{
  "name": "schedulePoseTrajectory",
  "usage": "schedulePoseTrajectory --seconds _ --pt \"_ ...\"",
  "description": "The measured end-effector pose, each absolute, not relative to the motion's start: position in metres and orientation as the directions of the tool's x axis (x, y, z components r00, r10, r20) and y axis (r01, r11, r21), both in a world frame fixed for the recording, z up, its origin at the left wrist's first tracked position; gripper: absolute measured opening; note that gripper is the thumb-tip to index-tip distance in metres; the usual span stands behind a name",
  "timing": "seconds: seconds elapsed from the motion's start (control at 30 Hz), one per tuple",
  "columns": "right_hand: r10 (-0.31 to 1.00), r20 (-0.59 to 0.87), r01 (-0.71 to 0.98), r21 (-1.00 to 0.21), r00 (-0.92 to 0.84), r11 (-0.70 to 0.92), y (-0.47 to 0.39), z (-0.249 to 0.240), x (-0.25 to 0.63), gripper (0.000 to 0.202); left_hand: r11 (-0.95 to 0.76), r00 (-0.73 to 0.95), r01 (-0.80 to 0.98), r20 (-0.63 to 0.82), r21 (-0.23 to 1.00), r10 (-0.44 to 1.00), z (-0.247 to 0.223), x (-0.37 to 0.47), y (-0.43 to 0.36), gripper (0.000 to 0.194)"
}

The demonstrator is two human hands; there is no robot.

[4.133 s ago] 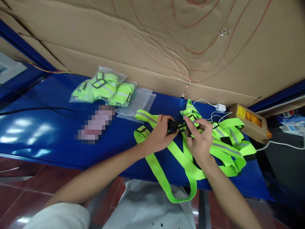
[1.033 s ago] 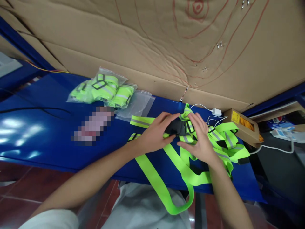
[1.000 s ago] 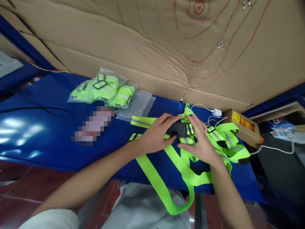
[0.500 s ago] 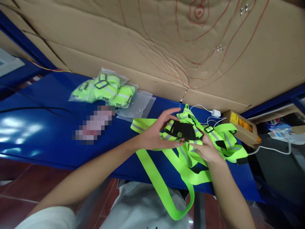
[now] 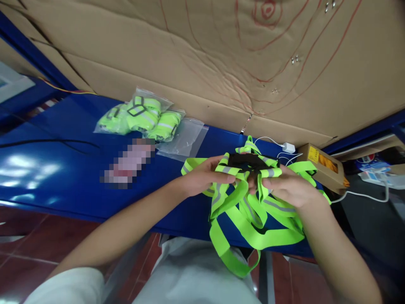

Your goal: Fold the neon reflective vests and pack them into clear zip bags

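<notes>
Reflective strap harness (image 5: 272, 239): judged light, soft, tangle-prone | webbing (image 5: 227, 169) is pinched by left grip (image 5: 204, 176) and right grip (image 5: 294, 188), both closed | best held beside black panel (image 5: 245, 160)

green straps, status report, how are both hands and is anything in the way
Left hand and right hand each gripping green straps. Black piece between hands, partly hidden. Slack bunched below hands, one loop past blue table's front edge.

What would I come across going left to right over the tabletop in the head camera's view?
Black cable, bagged neon reflective straps, flat clear zip-lock bag, left hand, black strap piece, right hand, windowed cardboard box.
</notes>
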State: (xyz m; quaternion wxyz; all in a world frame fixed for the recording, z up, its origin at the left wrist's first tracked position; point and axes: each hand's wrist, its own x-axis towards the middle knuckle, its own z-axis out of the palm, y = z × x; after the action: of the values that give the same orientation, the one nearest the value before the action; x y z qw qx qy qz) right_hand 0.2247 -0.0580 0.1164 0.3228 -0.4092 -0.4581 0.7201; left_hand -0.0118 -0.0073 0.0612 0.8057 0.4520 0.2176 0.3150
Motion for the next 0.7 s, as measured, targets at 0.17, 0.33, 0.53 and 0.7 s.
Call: schedulePoseTrajectory --seconds 0.17,0.33,0.53,0.7 --pt "0.791 -0.377 0.069 -0.916 -0.481 -0.395 -0.046 0.137 0.228 0.026 0.392 0.756 -0.398 0.055 0.829 0.652 0.067 -0.024 -0.006 0.061" --pt "0.768 -0.359 -0.118 -0.866 -0.531 -0.487 -0.052 0.155 0.215 0.025 0.464 0.81 -0.468 0.156 0.752 0.565 0.065 -0.028 -0.006 0.065" --pt "0.875 -0.293 -0.194 -0.901 -0.386 -0.387 -0.056 0.157 0.205 0.061 0.473 0.929 -0.343 0.218 0.812 0.299 0.067 -0.024 -0.012 0.058" --pt "0.957 -0.198 -0.082 -0.972 -0.21 -0.219 -0.052 0.151 0.203 0.064 0.36 0.807 -0.383 0.117 0.851 0.579 0.076 -0.019 -0.013 0.06"
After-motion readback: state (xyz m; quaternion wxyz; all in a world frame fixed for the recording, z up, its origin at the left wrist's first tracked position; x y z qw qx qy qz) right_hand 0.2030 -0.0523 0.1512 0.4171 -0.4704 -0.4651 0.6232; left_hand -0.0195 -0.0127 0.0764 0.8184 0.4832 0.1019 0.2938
